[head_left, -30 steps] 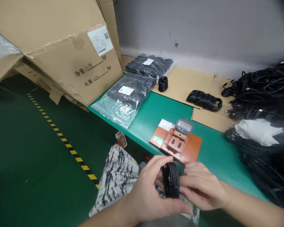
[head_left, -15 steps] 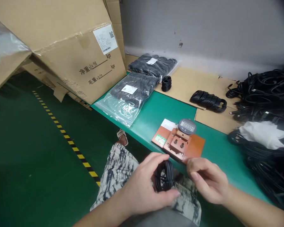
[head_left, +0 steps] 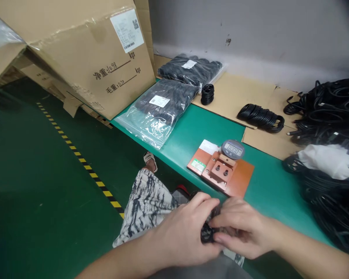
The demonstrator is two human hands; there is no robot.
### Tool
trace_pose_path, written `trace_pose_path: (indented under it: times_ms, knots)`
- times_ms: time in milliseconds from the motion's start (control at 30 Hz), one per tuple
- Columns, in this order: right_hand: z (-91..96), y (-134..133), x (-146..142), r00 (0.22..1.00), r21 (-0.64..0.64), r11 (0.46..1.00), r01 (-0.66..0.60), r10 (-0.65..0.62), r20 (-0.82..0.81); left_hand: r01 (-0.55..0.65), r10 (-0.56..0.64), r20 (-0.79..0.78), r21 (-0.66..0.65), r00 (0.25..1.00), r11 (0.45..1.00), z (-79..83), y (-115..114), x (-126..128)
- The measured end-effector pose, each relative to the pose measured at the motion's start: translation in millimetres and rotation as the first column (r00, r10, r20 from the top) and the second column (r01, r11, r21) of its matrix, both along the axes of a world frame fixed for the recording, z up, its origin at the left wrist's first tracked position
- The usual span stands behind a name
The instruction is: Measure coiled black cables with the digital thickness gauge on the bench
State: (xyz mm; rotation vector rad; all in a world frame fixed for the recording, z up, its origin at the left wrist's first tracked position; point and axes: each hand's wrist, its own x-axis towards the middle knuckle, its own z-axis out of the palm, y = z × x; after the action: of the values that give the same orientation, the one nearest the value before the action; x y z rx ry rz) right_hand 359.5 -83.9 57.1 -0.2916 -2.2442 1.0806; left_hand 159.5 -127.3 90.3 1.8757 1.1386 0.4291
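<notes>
A coiled black cable [head_left: 207, 234] is held over my lap, just off the front edge of the green table [head_left: 178, 131]. My left hand [head_left: 189, 224] is wrapped round the coil and hides much of it. From the other side, my right hand [head_left: 244, 226] closes finger and thumb on the coil's right part; the exact pinch is blurred. Just beyond both hands lies an orange-brown fixture [head_left: 241, 176] with a round digital gauge [head_left: 232, 149] and a small metal block [head_left: 222, 169].
A large cardboard box [head_left: 90, 58] stands at the left. Clear bags of coiled cables [head_left: 165, 102] lie near it. A single coil [head_left: 207, 94] and a row of coils [head_left: 260, 117] rest on cardboard. Loose black cables [head_left: 334, 104] and white wrapping [head_left: 330, 159] fill the right.
My right hand has moved left and come onto the cable coil. The left hand has turned, covering more of the coil. The view has shifted slightly.
</notes>
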Motion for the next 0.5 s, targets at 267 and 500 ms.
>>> trace_pose_path:
  times_ms: [267, 500]
  knots:
    - [4.7, -0.8, -8.0, 0.95, -0.049, 0.999, -0.005, 0.02, 0.311, 0.035, -0.031, -0.232, 0.013, 0.972, 0.999, -10.7, -1.9, 4.7]
    - [4.3, -1.0, -2.5, 0.944, -0.327, 0.945, 0.017, 0.093, 0.316, 0.042, -0.033, -0.187, 0.044, 0.982, 0.998, -15.4, -0.9, 1.1]
